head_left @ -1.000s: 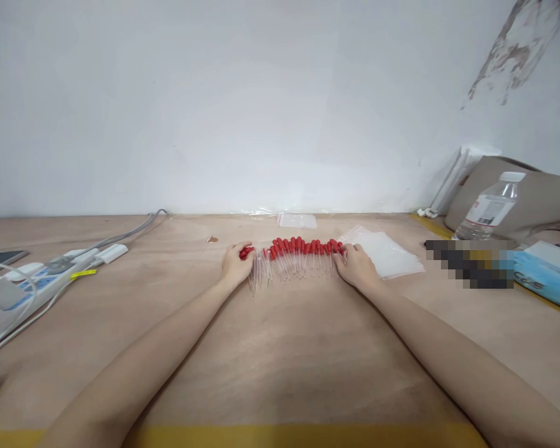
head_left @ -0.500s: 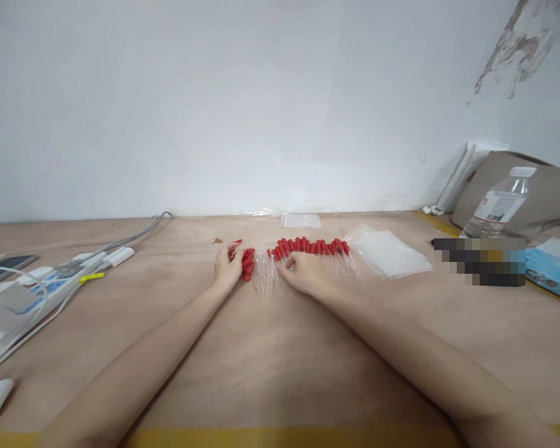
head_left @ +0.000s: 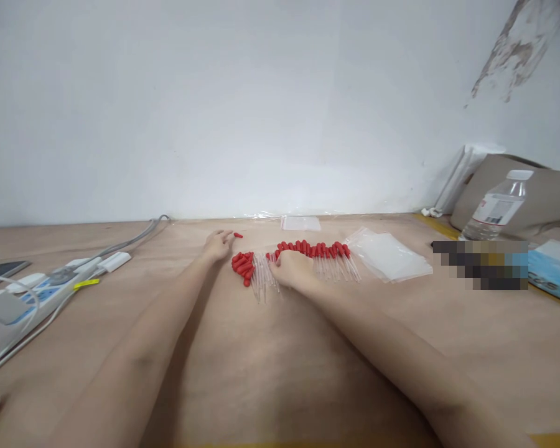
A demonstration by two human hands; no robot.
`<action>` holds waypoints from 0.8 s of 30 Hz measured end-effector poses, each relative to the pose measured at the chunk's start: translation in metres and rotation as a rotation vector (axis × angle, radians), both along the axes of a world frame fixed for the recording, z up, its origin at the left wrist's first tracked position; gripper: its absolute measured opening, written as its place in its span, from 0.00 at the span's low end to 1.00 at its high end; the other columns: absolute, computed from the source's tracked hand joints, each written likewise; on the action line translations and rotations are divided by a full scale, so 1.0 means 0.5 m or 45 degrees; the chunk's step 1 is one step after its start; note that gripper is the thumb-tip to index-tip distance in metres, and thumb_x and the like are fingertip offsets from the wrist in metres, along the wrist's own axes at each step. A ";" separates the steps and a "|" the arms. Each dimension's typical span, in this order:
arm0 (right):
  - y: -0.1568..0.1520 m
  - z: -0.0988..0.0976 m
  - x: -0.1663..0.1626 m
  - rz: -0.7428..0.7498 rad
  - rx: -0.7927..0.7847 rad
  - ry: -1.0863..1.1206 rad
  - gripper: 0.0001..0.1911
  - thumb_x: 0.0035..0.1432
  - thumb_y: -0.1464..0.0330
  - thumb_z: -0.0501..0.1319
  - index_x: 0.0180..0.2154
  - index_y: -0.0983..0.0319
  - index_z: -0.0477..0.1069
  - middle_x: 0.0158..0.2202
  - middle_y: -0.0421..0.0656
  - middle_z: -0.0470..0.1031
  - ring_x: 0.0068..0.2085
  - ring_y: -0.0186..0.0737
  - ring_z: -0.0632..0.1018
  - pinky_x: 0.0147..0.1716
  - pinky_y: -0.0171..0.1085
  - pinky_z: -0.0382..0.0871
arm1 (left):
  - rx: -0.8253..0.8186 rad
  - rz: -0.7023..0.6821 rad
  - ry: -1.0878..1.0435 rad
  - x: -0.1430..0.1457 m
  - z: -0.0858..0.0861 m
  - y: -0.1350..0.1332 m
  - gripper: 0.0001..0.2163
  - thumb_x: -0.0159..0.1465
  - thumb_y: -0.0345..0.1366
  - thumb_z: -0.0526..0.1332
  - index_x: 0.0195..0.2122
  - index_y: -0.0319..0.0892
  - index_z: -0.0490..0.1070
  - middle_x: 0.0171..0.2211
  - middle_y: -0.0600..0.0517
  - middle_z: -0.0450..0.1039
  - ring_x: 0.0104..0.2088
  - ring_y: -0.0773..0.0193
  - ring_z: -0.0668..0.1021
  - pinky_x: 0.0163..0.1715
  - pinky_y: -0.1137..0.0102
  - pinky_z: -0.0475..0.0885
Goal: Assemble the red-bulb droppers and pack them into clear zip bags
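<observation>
My left hand (head_left: 218, 244) reaches out with its fingers apart, just left of a lone red rubber bulb (head_left: 238, 235); whether they touch is unclear. Nearer to me lies a small heap of red rubber bulbs (head_left: 242, 267). Beside the heap, several thin clear dropper tubes (head_left: 260, 280) lie side by side. My right hand (head_left: 293, 267) is closed in a pinch at the right edge of these tubes; what is between its fingertips is hidden. Behind and right of it runs a row of droppers (head_left: 326, 250) with red bulbs on clear stems.
Clear plastic bags (head_left: 387, 255) lie to the right, and another small bag (head_left: 300, 223) by the wall. A water bottle (head_left: 499, 205) and a grey-brown bag (head_left: 550, 193) stand far right. At left are a power strip (head_left: 51, 289), cables, and a phone (head_left: 4, 272).
My left hand has moved off the heap of red bulbs, back and to the left, toward the lone bulb. My right hand stays pinched at the tubes, shifted slightly left.
</observation>
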State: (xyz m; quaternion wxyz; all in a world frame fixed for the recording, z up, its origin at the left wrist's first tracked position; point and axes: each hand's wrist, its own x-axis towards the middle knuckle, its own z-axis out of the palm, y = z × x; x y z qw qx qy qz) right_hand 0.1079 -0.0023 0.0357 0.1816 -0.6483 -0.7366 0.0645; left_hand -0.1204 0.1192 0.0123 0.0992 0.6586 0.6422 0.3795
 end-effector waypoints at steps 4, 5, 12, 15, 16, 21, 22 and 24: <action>-0.034 -0.011 0.049 0.072 0.160 0.127 0.11 0.54 0.63 0.52 0.27 0.60 0.68 0.28 0.42 0.74 0.31 0.39 0.74 0.28 0.34 0.59 | -0.048 -0.252 0.203 0.014 0.009 0.063 0.08 0.51 0.36 0.58 0.31 0.46 0.72 0.44 0.51 0.70 0.48 0.60 0.70 0.49 0.71 0.62; -0.044 -0.017 0.065 0.096 0.202 0.159 0.09 0.54 0.64 0.52 0.27 0.60 0.68 0.28 0.41 0.73 0.30 0.37 0.73 0.27 0.33 0.58 | -0.057 -0.289 0.246 0.020 0.010 0.074 0.07 0.51 0.36 0.57 0.30 0.45 0.72 0.42 0.51 0.72 0.45 0.61 0.71 0.47 0.72 0.63; -0.078 -0.062 0.154 0.231 0.526 0.223 0.08 0.56 0.67 0.51 0.28 0.62 0.63 0.23 0.39 0.70 0.26 0.33 0.70 0.36 0.36 0.57 | 0.017 -0.231 0.431 0.038 0.004 0.085 0.04 0.53 0.33 0.55 0.26 0.41 0.68 0.31 0.47 0.70 0.36 0.59 0.73 0.41 0.68 0.65; -0.082 -0.068 0.168 0.322 0.628 0.244 0.08 0.58 0.67 0.50 0.31 0.62 0.64 0.24 0.39 0.71 0.27 0.33 0.70 0.40 0.38 0.55 | 0.092 -0.131 0.431 0.037 0.020 0.059 0.06 0.56 0.35 0.53 0.31 0.40 0.68 0.35 0.45 0.67 0.37 0.58 0.72 0.40 0.66 0.65; -0.083 -0.069 0.171 0.343 0.653 0.233 0.08 0.59 0.67 0.49 0.32 0.62 0.64 0.26 0.39 0.72 0.28 0.33 0.70 0.41 0.38 0.54 | 0.118 -0.098 0.423 0.037 0.030 0.046 0.08 0.58 0.36 0.52 0.32 0.40 0.68 0.35 0.45 0.67 0.37 0.58 0.72 0.40 0.66 0.65; -0.086 -0.081 0.183 0.398 0.672 0.173 0.10 0.60 0.67 0.48 0.35 0.61 0.67 0.31 0.43 0.72 0.33 0.36 0.70 0.41 0.38 0.54 | 0.323 -0.083 0.303 0.066 0.079 -0.091 0.12 0.62 0.40 0.47 0.36 0.41 0.66 0.33 0.48 0.66 0.35 0.62 0.72 0.37 0.69 0.65; -0.086 -0.084 0.184 0.407 0.660 0.178 0.11 0.60 0.67 0.48 0.35 0.61 0.67 0.31 0.43 0.72 0.32 0.36 0.70 0.40 0.38 0.54 | 0.340 -0.173 0.247 0.078 0.078 -0.133 0.11 0.62 0.40 0.48 0.35 0.41 0.67 0.30 0.50 0.67 0.31 0.64 0.72 0.35 0.70 0.66; -0.087 -0.090 0.186 0.432 0.638 0.191 0.11 0.60 0.67 0.48 0.34 0.61 0.67 0.32 0.43 0.72 0.32 0.36 0.70 0.40 0.38 0.54 | 0.257 -0.467 0.198 0.109 0.062 -0.218 0.10 0.61 0.41 0.51 0.34 0.42 0.67 0.27 0.53 0.68 0.29 0.66 0.71 0.32 0.72 0.66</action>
